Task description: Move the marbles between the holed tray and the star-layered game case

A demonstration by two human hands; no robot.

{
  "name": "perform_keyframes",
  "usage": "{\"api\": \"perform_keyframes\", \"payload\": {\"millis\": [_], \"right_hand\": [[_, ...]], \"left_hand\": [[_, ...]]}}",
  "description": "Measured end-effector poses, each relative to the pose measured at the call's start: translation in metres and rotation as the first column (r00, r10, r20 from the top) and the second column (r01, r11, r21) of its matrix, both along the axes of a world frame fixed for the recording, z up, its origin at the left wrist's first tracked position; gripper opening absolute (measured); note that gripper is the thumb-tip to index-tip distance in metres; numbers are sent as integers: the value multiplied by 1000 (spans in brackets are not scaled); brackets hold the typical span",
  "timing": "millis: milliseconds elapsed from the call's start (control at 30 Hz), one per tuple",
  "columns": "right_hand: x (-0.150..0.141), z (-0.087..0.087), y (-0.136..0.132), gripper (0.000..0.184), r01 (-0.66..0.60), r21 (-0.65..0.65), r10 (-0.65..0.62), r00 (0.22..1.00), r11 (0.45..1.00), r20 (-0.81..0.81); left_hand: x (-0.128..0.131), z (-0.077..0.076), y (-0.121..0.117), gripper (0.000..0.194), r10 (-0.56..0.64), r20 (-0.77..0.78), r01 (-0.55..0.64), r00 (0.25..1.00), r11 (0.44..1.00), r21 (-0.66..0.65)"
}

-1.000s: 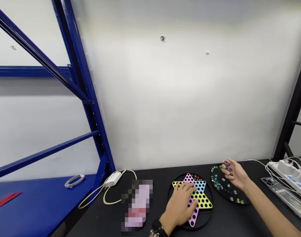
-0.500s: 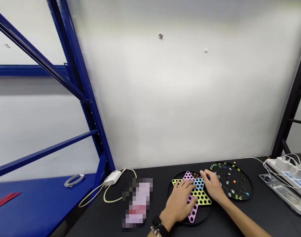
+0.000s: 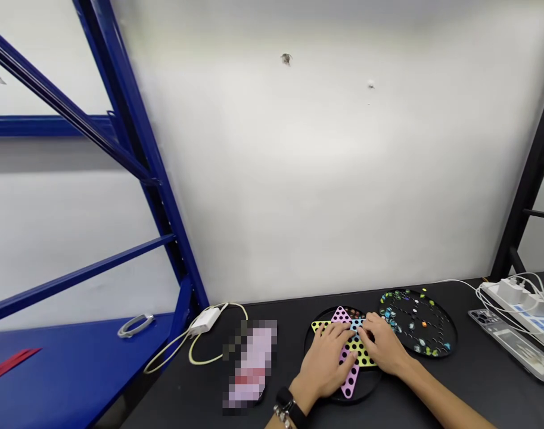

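Note:
A star-shaped board in pink, yellow and light blue, full of round black holes, lies in a round black tray. My left hand rests on its left part with the fingers spread and the palm down. On the board's right side is my right hand, thumb and fingers apart, fingertips touching near the light blue section. Both hands cover part of the board. Small reddish marbles show in the tray behind the star.
Just right stands a second round black tray with several coloured marbles. Farther right lie a clear-covered case and a white power strip with cables. A pixelated pink object and a white adapter with its cable are left.
My right hand has come down and left, from raised beside the star onto its light blue section. More marbles show in the right tray. My left hand stays on the board.

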State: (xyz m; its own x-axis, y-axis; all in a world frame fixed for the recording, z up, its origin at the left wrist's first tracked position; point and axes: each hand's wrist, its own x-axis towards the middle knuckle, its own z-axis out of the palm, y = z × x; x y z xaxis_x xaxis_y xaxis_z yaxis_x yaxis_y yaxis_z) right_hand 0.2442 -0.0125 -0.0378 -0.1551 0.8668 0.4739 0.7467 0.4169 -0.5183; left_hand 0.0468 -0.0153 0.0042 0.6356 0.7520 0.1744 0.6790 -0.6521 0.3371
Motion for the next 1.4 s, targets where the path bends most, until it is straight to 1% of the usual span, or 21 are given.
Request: {"api": "perform_keyframes", "payload": {"millis": [100, 200, 267, 333, 400, 467, 533, 567, 600, 667, 733, 800, 933, 1000, 1067, 1233, 1400], "right_hand": [[4, 6, -11, 28, 10, -12, -9, 993, 1000, 119], [7, 11, -22, 21, -5, -83, 18, 987, 997, 161], [11, 14, -26, 22, -23, -119, 43, 985, 993, 167], [20, 15, -28, 28, -1, -106, 20, 983, 994, 182], [36, 16, -26, 32, 92, -60, -79, 978, 994, 196], [58, 17, -23, 32, 223, -34, -211, 954, 974, 214], [83, 15, -22, 30, 338, -57, -313, 914, 939, 259], [95, 14, -23, 29, 372, -85, -335, 898, 924, 286], [105, 12, -25, 28, 381, -123, -330, 894, 917, 304], [119, 7, -29, 29, 341, -208, -268, 912, 917, 311], [122, 3, -31, 32, 283, -256, -205, 934, 924, 291], [118, 0, -31, 32, 254, -245, -181, 941, 936, 284], [100, -6, -22, 26, 212, -170, -147, 932, 962, 332], [92, -7, -19, 24, 193, -144, -138, 935, 971, 326], [88, -6, -18, 21, 171, -146, -125, 953, 974, 277], [94, -1, -20, 13, 140, -249, -106, 984, 958, 145], [103, -2, -16, 19, 97, -289, -96, 995, 952, 17]], "left_hand": [[0, -1, 1, 40, 1, 9, -1, 1000, 1000, -3], [0, -1, 1, 39, -3, 6, 3, 1000, 1000, 18], [0, 0, 0, 40, -5, 4, 5, 1000, 1000, 28], [-1, 0, 0, 40, -6, 5, 6, 1000, 1000, 28], [-1, 0, 0, 40, -7, 5, 7, 1000, 1000, 25], [-1, 0, 0, 39, -7, 5, 7, 1000, 1000, 17], [-1, 0, 0, 39, -5, 10, 5, 1000, 1000, 4], [-1, 1, 0, 39, -4, 15, 4, 1000, 1000, -3], [0, 1, 0, 39, -4, 20, 4, 1000, 1000, -7], [0, 2, 0, 38, -3, 26, 3, 1000, 1000, -7], [0, 2, 0, 38, -1, 28, 1, 1000, 1000, 0], [0, 2, 0, 37, 4, 30, -4, 1000, 1000, 5], [1, 0, 0, 36, 12, 26, -12, 1000, 1000, 20], [1, -1, 0, 36, 13, 15, -14, 1000, 1000, 25], [1, -1, 1, 37, 13, 5, -14, 1000, 1000, 18], [1, -1, 1, 37, 2, 16, -2, 1000, 1000, 13], [-1, -4, 2, 38, -1, 16, 1, 1000, 1000, 17]]}}
